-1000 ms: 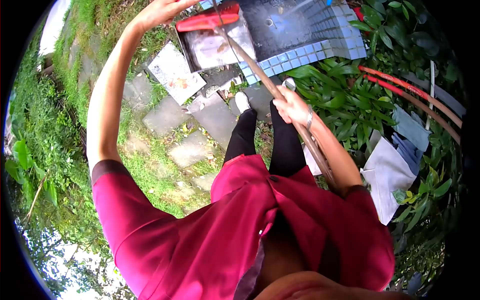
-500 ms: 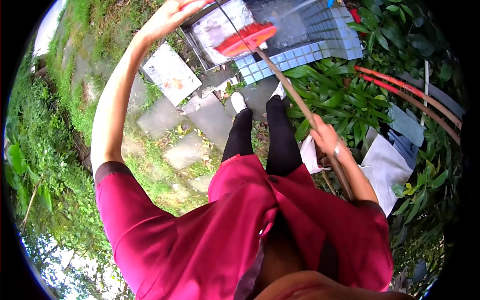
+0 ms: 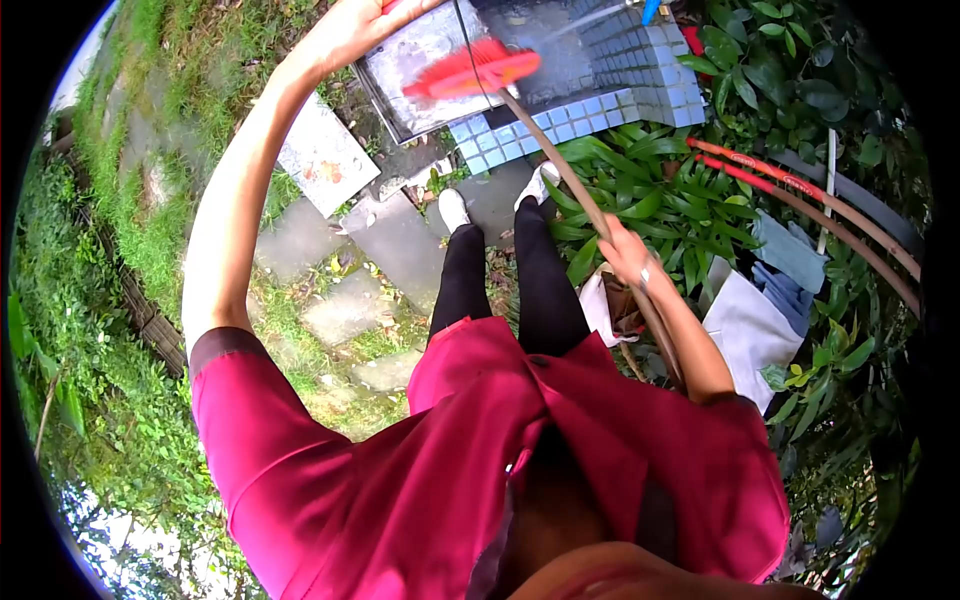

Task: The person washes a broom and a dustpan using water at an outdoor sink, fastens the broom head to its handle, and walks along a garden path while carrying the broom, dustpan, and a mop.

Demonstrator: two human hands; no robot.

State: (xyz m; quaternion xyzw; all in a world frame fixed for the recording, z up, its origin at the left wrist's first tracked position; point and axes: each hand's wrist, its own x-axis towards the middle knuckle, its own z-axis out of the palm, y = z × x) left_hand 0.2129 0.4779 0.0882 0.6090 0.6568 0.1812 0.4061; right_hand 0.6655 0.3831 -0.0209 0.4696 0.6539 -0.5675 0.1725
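Note:
My right hand [image 3: 627, 253] is closed round the long wooden handle of a broom [image 3: 555, 152]. The handle's rear end passes beneath my forearm. Its red head [image 3: 490, 72], bristles blurred, is over a shallow metal-rimmed tray [image 3: 412, 130] beside a blue-tiled basin [image 3: 560, 125]. At the top edge, my left hand [image 3: 365, 25] is raised by the tray's corner. Its fingers look closed near something small and red, but the frame cuts them off. A thin dark cord [image 3: 464, 30] runs down across the broom head.
A pale stained board [image 3: 325, 160] lies left of the tray, on stone slabs [image 3: 400, 250] with grass. A blue tap handle [image 3: 652, 10] and a thin pale streak, likely water, are above the basin. Leafy plants [image 3: 640, 185], orange-red handles [image 3: 760, 165] and cloths [image 3: 755, 335] stand at the right.
The broom head has shifted slightly left over the tray, its bristles now blurred. The whole view has drifted a little. My right hand keeps its hold on the handle.

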